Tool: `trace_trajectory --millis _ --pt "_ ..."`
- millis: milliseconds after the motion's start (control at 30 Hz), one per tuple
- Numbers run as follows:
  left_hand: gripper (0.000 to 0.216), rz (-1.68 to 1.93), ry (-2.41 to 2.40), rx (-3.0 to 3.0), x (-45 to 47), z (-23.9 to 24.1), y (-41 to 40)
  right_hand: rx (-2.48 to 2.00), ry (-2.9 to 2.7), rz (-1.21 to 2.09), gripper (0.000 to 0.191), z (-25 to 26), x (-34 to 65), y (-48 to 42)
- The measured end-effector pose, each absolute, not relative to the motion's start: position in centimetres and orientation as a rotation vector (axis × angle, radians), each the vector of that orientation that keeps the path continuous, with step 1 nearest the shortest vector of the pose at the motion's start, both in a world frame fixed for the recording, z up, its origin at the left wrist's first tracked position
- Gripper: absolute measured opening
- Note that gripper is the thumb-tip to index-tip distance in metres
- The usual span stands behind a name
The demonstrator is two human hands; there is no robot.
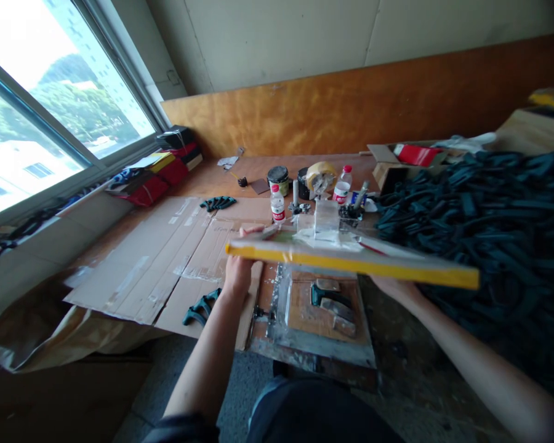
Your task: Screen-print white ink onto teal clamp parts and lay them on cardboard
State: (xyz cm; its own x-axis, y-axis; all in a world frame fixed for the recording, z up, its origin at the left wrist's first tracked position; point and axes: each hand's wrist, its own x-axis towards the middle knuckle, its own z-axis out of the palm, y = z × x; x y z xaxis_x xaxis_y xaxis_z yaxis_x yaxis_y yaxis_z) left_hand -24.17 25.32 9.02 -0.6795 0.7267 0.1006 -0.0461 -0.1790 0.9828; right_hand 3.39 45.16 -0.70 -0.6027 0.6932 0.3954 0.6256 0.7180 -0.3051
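Note:
A flat frame with a yellow front edge (351, 263) is raised above a wooden base board (321, 320), roughly level. My left hand (237, 267) is closed on the frame's left end, with the thumb over the top. My right hand (394, 286) reaches under the frame's right part; its fingers are hidden behind the yellow edge. On the base board under the frame lie a dark green plastic piece (321, 294) and some grey blocks (339, 311). Another dark green piece (200, 309) rests on the cardboard near my left forearm.
A big heap of dark green pieces (489, 221) fills the right side. Flattened cardboard (166, 258) covers the left. Behind the frame stand water bottles (277, 206), a black tin (277, 177), a tape roll (320, 175) and a cardboard box (390, 169). A window (46, 104) is at left.

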Motion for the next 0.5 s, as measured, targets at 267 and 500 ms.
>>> trace_trajectory --millis 267,500 --pt "0.049 1.973 1.579 0.592 -20.7 7.6 27.6 -1.053 -2.744 0.41 0.014 -6.8 1.0 38.3" --pt "0.059 1.396 1.396 0.211 -10.6 -2.6 21.0 -0.656 -2.534 0.427 0.008 -3.1 -2.3 30.5"
